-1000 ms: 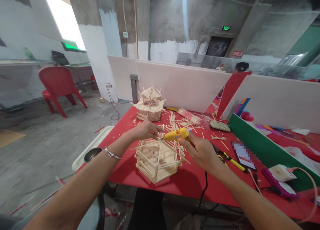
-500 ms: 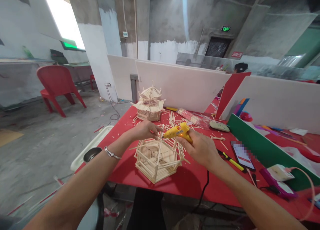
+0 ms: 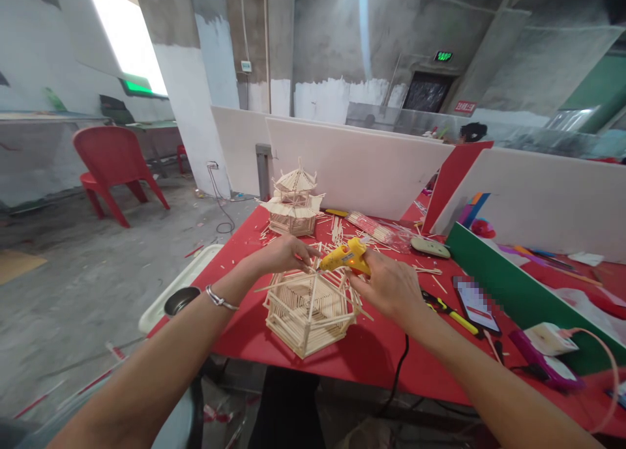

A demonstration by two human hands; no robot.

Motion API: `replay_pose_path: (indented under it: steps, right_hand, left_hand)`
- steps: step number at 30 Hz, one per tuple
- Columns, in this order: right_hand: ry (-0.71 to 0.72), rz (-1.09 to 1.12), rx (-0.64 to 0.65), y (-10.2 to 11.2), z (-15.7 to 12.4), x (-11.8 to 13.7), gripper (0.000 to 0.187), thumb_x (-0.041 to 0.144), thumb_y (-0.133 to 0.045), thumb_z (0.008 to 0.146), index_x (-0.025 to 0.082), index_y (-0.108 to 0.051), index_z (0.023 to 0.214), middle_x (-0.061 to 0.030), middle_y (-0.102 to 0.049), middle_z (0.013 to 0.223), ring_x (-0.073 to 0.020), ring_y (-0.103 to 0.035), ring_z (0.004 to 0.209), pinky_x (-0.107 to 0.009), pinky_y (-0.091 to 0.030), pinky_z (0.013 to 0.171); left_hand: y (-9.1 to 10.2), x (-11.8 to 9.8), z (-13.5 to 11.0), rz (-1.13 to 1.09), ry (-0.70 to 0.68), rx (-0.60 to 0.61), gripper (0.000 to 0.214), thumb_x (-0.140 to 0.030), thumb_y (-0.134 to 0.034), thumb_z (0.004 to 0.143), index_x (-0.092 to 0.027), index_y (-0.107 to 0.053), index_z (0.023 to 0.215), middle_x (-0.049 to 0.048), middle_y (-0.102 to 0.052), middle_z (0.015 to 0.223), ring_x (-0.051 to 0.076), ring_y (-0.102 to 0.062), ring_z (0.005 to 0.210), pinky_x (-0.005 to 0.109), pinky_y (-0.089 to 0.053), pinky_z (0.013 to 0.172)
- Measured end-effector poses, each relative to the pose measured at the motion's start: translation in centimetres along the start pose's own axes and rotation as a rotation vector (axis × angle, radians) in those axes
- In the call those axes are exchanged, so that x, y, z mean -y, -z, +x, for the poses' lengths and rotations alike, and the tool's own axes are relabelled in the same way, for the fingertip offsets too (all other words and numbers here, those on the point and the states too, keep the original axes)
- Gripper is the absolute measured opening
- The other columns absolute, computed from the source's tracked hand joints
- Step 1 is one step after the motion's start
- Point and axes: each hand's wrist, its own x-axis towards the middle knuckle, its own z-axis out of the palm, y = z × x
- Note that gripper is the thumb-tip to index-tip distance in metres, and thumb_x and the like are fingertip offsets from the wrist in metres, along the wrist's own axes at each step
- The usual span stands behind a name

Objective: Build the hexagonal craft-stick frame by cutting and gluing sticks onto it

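Note:
My right hand is wrapped round a yellow glue gun, its nozzle pointing left at the top of a stick frame. My left hand pinches a thin wooden stick close to that nozzle. Under both hands stands a six-sided model of wooden sticks, with slanting sticks meeting above its ringed base. The exact contact of nozzle and stick is too small to make out. Farther back is a tiered stick pavilion with pointed roofs.
Loose sticks and a bag of sticks lie behind the model on the red table. To the right are yellow-black pliers, a phone, a green divider and a power strip. A metal bowl sits at left.
My right hand and the glue gun have shifted very slightly left and tilted a little. My left hand and the stick model look almost unmoved.

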Motion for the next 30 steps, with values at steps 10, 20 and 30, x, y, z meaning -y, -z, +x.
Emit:
replay_pose_path:
  steps: [10,20,30]
  right_hand:
    - [-0.012,-0.036,0.025,0.14,0.27,0.10,0.025,0.039,-0.055,0.086,0.020,-0.060,0.101,-0.0042,-0.069,0.094,-0.0196,-0.063,0.073,-0.029,-0.025,0.055]
    - [0.017,-0.041,0.014,-0.28,0.60,-0.13,0.024,0.034,-0.052,0.085,0.020,-0.058,0.104,-0.0038,-0.065,0.102,-0.0174,-0.061,0.074,-0.030,-0.024,0.054]
    - [0.023,-0.055,0.039,-0.16,0.83,-0.30,0.028,0.034,-0.051,0.084,0.019,-0.058,0.107,-0.0054,-0.066,0.106,-0.0190,-0.062,0.077,-0.029,-0.025,0.055]
  left_hand:
    - [-0.08,0.02,0.05,-0.021,-0.002,-0.004,0.007,-0.020,-0.074,0.075,-0.018,-0.079,0.080,0.0099,-0.073,0.114,0.022,-0.069,0.105,0.023,-0.055,0.080]
    - [-0.08,0.12,0.06,-0.020,-0.003,-0.006,0.007,-0.021,-0.075,0.075,-0.017,-0.079,0.080,0.0101,-0.072,0.115,0.021,-0.071,0.101,0.023,-0.056,0.079]
    - [-0.04,0.11,0.06,-0.028,0.000,0.002,0.006,-0.020,-0.075,0.075,-0.017,-0.078,0.079,0.0115,-0.073,0.114,0.022,-0.070,0.105,0.023,-0.056,0.080]
